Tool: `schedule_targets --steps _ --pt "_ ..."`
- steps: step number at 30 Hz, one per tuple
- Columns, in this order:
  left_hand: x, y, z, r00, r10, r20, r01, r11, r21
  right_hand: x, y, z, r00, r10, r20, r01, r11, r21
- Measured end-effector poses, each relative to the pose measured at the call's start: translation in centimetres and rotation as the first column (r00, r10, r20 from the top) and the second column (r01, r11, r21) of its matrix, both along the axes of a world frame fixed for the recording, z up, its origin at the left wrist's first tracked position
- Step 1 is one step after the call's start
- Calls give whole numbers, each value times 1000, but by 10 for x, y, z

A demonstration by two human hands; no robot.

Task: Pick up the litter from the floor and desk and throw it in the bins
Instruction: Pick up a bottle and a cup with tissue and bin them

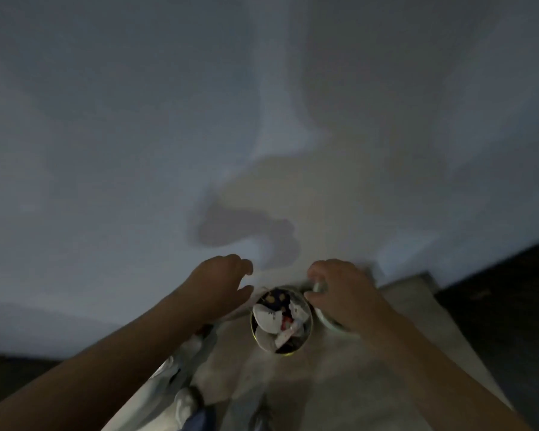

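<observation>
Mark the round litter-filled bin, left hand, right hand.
round litter-filled bin [252,325]: head view, left rim.
left hand [221,281]: head view, back of hand.
right hand [343,290]: head view, back of hand; grips a pale round object [325,321].

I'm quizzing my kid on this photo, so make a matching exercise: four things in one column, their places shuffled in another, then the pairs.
1. bare left hand
2. bare right hand
3. round thin-rimmed bin
4. crumpled white paper

a. inside the bin
b. left of the bin, holding nothing
c. between the hands
d. right of the bin, gripping a pale object

Pairs: 1-b, 2-d, 3-c, 4-a
</observation>
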State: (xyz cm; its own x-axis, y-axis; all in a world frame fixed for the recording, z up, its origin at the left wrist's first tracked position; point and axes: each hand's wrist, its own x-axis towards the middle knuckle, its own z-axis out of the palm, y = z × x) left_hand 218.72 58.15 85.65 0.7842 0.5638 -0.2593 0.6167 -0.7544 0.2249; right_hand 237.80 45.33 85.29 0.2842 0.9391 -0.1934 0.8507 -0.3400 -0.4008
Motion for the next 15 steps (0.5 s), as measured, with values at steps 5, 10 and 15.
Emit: schedule_targets --steps 5,10,15 --pt "-62 -15 59 974 205 97 -212 974 79 -48 33 66 958 288 17 -288 949 133" --pt "-139 -27 94 913 392 111 -406 898 167 -118 65 108 870 489 66 -492 851 181" --pt "-237 -71 121 798 586 137 -602 768 220 -215 72 134 722 682 116 -687 686 239"
